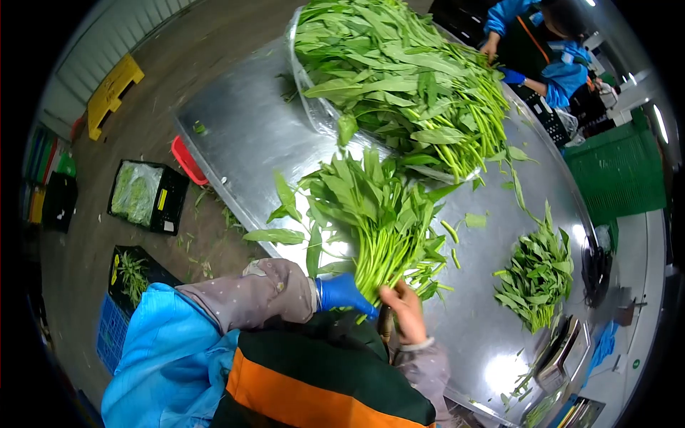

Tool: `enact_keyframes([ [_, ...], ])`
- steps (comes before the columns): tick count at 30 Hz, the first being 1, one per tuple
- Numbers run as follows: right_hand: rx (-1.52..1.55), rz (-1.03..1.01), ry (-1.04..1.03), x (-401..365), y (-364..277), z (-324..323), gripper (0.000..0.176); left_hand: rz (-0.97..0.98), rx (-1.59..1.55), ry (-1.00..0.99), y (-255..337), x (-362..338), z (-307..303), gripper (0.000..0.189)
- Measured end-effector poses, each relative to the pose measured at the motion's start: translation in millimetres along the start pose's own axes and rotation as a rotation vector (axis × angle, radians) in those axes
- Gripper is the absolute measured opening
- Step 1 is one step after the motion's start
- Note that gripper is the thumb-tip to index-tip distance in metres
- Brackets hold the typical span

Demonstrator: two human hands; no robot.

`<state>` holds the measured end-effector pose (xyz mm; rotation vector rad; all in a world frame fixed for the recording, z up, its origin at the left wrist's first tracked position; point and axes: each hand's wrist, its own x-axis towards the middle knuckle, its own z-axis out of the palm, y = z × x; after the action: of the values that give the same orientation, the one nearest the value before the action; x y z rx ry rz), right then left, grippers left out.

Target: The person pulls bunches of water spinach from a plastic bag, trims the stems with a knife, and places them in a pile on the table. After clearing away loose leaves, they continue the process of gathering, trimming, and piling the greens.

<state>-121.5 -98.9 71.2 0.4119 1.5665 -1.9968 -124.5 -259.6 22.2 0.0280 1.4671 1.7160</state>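
My left hand (346,294), in a blue glove, is wrapped round the stems of a bunch of leafy greens that looks like water spinach (378,235). The leaves point away from me and spread over the metal table. My right hand (407,310), bare, is closed beside the stem ends, with a narrow brown handle (386,324) under its fingers. Whatever the handle belongs to is hidden. Beyond the bunch lies a big heap of the same greens (399,78) on clear plastic sheeting (314,107).
On the metal table (242,107), a smaller bunch (536,274) lies at right, with cut stem bits (454,246) nearer. Black crates (168,203) and a yellow stand (113,93) are on the floor at left. A co-worker (535,50) handles the heap's far end.
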Motion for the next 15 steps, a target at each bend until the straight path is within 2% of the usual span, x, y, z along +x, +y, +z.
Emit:
enact_keyframes([
  [2,-0.146,-0.174,0.081,15,12,23,0.029,0.307,-0.030,0.067,-14,15,16,0.059],
  [6,-0.216,-0.216,0.243,17,3,-11,0.025,0.284,0.433,-0.046,-3,41,36,0.059],
  [8,-0.346,-0.241,0.264,-8,-32,-54,0.023,0.162,0.400,-0.293,-12,55,49,0.086],
  [10,-0.468,-0.273,0.301,-47,-72,-119,0.022,0.076,0.099,-0.350,-10,53,50,0.076],
  [11,-0.553,-0.353,0.349,-68,-85,-157,0.021,-0.033,0.041,-0.402,-5,55,41,0.063],
  [12,-0.570,-0.408,0.407,-90,-96,-187,0.021,-0.037,-0.116,-0.362,-2,51,35,0.051],
  [13,-0.552,-0.372,0.465,-113,-106,-207,0.023,-0.028,-0.127,-0.295,-4,50,26,0.045],
  [14,-0.693,-0.420,0.548,-128,-101,-242,0.021,-0.019,-0.140,-0.217,-7,48,17,0.039],
  [15,-0.749,-0.297,0.590,-141,-94,-271,0.019,-0.008,-0.100,-0.119,-11,46,9,0.034],
])
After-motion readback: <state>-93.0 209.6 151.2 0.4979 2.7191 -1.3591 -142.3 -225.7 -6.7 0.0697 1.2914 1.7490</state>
